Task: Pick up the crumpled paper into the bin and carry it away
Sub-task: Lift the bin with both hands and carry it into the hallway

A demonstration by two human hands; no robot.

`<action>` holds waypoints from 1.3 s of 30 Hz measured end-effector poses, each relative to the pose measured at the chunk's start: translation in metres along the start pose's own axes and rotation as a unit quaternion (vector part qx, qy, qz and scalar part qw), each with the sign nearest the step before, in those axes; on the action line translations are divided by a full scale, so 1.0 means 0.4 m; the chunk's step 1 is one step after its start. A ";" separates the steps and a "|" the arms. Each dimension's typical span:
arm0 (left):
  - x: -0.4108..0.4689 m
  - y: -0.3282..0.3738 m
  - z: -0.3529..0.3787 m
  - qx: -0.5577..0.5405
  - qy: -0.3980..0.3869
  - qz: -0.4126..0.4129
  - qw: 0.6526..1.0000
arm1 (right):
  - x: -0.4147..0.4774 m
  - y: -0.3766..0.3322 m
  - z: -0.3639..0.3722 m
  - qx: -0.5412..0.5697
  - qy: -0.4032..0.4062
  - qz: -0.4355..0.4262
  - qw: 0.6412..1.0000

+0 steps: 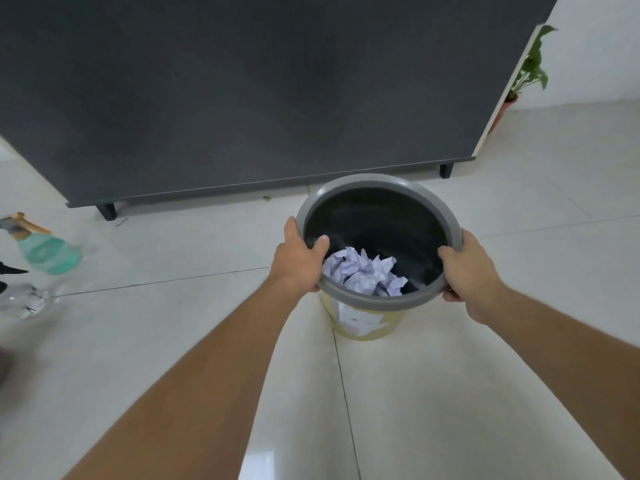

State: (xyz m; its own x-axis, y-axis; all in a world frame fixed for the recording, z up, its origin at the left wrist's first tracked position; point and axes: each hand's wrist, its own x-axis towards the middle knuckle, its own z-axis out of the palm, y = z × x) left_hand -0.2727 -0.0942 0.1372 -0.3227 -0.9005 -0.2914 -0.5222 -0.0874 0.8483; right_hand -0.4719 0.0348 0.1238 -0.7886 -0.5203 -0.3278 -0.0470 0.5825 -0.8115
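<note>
One bin [379, 237], grey-rimmed and yellow-sided, serves as the landmark. Two hands grip its rim: the left hand [300, 259] on its left side, the right hand [469, 271] on its right. Inside it lies a heap of crumpled paper [363, 271]; how many separate pieces cannot be told. One dark cabinet [259, 91] stands behind the bin. One spray bottle [45, 249] lies far to the bin's left. One potted plant [530, 67] stands beyond the bin, to the right.

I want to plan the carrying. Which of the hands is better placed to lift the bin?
Neither alone: left hand and right hand both grip the bin rim on opposite sides, so lift together.
</note>
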 end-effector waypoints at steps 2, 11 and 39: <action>0.007 -0.017 0.021 0.013 0.022 0.026 0.999 | -0.001 0.010 0.005 0.000 0.019 -0.019 1.000; -0.259 0.102 -0.136 -0.014 0.041 -0.015 0.999 | -0.251 -0.121 -0.126 -0.025 0.023 -0.036 0.999; -1.082 1.881 -0.610 -0.010 -0.216 0.211 0.953 | -1.194 -1.377 -1.551 0.112 0.250 -0.020 0.961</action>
State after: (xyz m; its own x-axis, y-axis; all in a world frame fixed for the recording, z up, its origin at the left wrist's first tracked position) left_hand -0.3335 0.1258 1.0095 -0.7977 -0.5986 -0.0730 -0.2599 0.2321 0.9373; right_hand -0.4497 0.3497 1.0273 -0.9878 -0.1410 -0.0668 0.0067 0.3895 -0.9210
